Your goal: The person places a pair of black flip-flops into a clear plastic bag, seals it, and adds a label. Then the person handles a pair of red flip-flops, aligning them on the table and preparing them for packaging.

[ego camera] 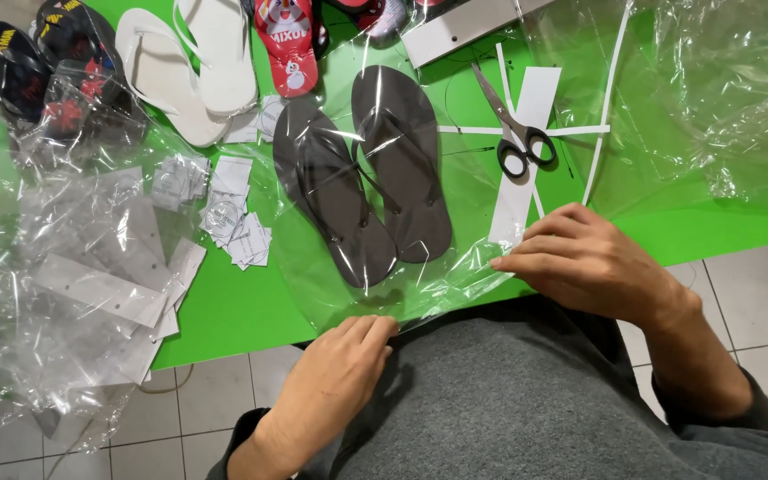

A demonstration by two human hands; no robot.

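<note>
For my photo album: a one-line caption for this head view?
Two hands press a clear bag around dark flip-flops.

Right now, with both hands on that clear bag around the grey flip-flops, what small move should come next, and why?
Probably smooth and fold the open edge shut. The left hand and right hand both pinch the clear plastic bag at its near edge, and the pair of grey flip-flops already lies fully inside.
</note>
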